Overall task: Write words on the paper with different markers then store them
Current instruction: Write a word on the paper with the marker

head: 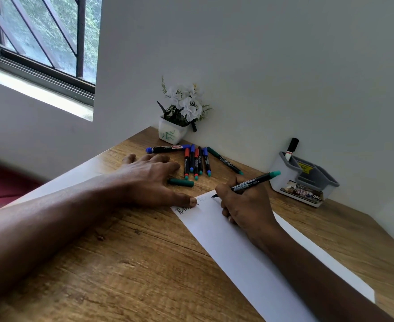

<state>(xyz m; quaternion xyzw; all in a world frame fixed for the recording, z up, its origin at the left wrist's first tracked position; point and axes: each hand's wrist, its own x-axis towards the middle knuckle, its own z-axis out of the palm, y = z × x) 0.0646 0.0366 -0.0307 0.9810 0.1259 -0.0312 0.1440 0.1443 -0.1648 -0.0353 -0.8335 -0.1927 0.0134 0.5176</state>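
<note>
A white sheet of paper [235,247] lies on the wooden table, with dark writing at its far left corner. My right hand [247,210] grips a green marker [254,181], uncapped, its tip touching the paper's far edge. My left hand [149,180] lies flat, fingers spread, its thumb pressing the paper's corner. The marker's green cap [181,182] rests on the table beside my left hand. Several capped markers [196,162], blue, red and green, lie grouped behind it. A large blue marker [167,148] lies crosswise further back.
A grey and white organiser box [305,182] stands at the right by the wall, with one black-capped marker [292,148] upright in it. A white pot of artificial flowers [179,115] fills the table's far corner. A window is at upper left.
</note>
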